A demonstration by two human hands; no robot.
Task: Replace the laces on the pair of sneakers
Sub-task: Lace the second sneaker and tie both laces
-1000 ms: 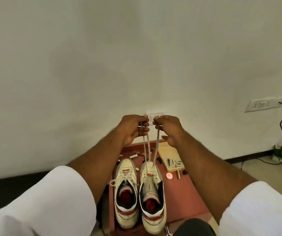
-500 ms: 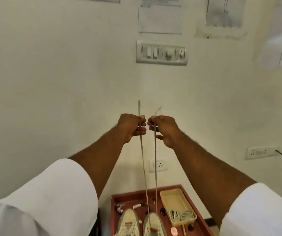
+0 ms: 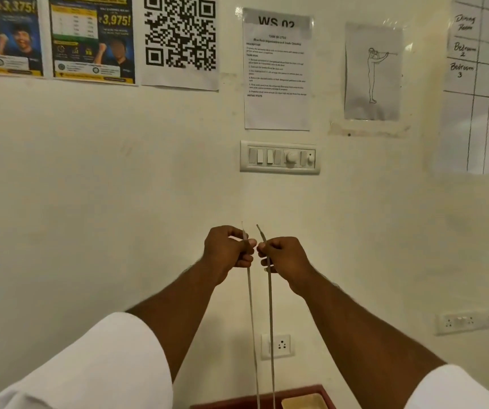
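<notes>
- Red table (image 3: 231, 401) at the bottom edge, only its far strip showing, against the wall.
- Raised darker red rim along the far side of the table, ending in a corner at the right.
- Yellow tray (image 3: 303, 402) lying on the table, in its far right corner, just inside the rim.
- Only the tray's far edge and a little of its inside in view; contents cannot be told.
- Left of the tray, two lace strands crossing the table's rim and running off the bottom edge; whether touching the table cannot be told.
- Rest of the table cut off below.
</notes>
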